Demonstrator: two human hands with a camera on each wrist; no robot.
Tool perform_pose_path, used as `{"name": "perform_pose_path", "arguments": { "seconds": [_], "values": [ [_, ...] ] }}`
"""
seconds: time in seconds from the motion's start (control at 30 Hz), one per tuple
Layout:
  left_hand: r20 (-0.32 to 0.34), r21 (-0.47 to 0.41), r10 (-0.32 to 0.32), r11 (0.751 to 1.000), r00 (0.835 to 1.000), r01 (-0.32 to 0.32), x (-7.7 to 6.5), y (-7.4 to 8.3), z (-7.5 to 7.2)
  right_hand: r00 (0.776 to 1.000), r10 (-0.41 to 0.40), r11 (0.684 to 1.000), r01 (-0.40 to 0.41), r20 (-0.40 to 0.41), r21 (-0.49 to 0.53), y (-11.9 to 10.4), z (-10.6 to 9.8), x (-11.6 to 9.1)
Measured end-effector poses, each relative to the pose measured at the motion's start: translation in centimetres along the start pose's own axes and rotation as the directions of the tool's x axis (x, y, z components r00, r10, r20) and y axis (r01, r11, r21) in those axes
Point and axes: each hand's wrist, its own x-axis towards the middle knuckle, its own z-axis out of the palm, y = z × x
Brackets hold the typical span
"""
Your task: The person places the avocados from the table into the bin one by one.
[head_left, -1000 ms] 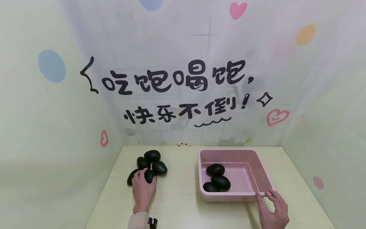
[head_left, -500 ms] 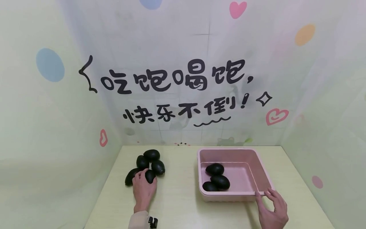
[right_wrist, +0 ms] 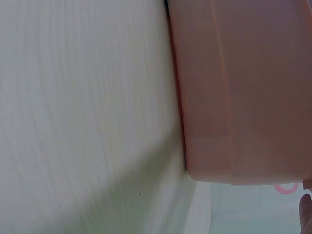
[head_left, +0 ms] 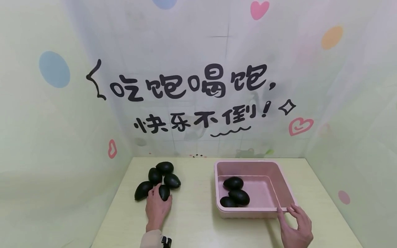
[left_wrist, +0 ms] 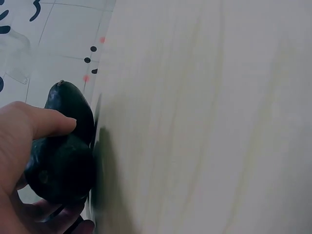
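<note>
To the left of the tub (head_left: 257,209), well apart from it, the left hand (head_left: 157,208) has its fingers clamped round a dark avocado (head_left: 164,193). Whether that avocado touches the desk (head_left: 192,206) cannot be told. Its skin looks smooth and rounded, so a loose pinch could let it slip and roll.

Four loose avocados (head_left: 172,181) sit close together, also left of the tub, one of them just beside the fingers. A sideways brush might send that one off, since nothing seems to fence it in.

At the tub's near right corner, the right hand (head_left: 297,227) holds the rim, thumb and fingers apart along it; how firmly cannot be told. A hard press or pull there might tilt or drag the tub, because the hold is at one corner only.

Three stored avocados (head_left: 239,197) lie toward the tub's left side; another dropped on them could bounce or bruise.
</note>
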Motion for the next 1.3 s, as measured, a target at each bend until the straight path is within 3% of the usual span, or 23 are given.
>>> {"name": "perform_pose_path", "arguments": {
  "seconds": [0.5,1.3],
  "values": [
    [-0.018,-0.002,0.006,1.000,1.000,-0.006,-0.3,0.0,-0.7,1.000,0.012,1.000,-0.012,0.004,-0.016,0.4,-0.1,-0.1],
    [-0.079,-0.037,0.045,0.998,0.996,-0.048,-0.2,1.6,-2.6,1.000,-0.003,1.000,0.003,-0.010,0.011,0.5,0.0,-0.2]
  ]
}}
